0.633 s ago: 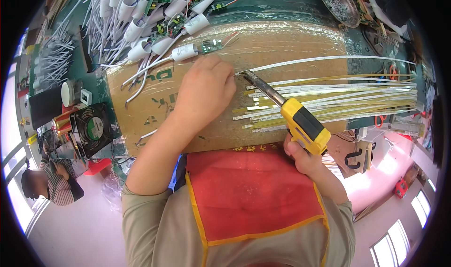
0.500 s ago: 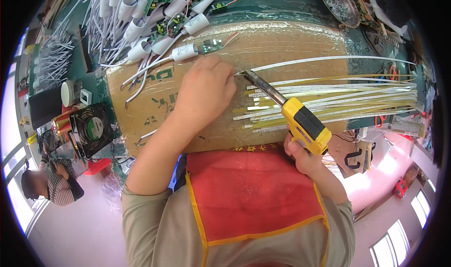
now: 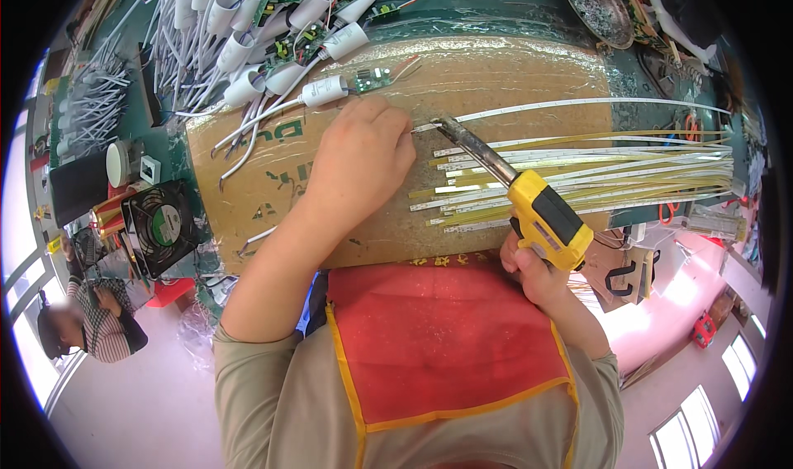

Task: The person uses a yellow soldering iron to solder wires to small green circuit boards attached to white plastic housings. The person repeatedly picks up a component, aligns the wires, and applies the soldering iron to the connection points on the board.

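Note:
My left hand [image 3: 362,162] is closed in a pinch at the left end of a thin white LED strip [image 3: 545,106], which stretches away to the right. The fingertips are partly hidden behind the hand. My right hand [image 3: 535,276] grips a yellow and black soldering gun [image 3: 548,221] from below. Its metal barrel slants up and left, and the tip lies at the strip's end, just right of my left fingers; contact is too small to make out. Beside the barrel lie several white and yellow LED strips [image 3: 578,168]. A white lamp driver housing [image 3: 325,92] with a green circuit board rests beyond my left hand.
A cardboard sheet [image 3: 512,73] covers the green bench. White housings with wires [image 3: 239,52] pile up at the far left, near a black fan [image 3: 161,228]. A metal dish [image 3: 596,8] stands at the far right. Another person [image 3: 95,320] is at the left.
The soldering gun and its tip have shifted slightly right, away from my left fingers. My left hand stays in place.

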Tool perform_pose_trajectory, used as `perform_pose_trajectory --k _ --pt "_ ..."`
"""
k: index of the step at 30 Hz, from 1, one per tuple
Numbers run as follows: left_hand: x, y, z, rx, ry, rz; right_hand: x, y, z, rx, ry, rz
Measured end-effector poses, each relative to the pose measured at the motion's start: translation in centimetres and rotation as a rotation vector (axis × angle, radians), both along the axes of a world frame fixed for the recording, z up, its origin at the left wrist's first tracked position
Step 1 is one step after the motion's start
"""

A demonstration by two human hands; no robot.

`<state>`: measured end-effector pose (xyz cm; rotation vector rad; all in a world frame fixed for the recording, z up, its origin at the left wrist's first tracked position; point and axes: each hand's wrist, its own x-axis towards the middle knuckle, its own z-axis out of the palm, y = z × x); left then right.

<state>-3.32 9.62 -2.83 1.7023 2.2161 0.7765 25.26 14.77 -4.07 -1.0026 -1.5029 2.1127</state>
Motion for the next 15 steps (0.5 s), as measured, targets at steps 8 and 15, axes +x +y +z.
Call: perform_pose_trajectory --k 8,15 --pt "-0.04 0.07 0.06 -0.012 0.002 -0.006 -0.34 -0.02 0.21 -0.023 0.019 -0.011" --pt "0.02 0.05 0.11 -0.019 0.008 -0.002 -0.56 0.03 0.3 -0.018 0.031 -0.016"
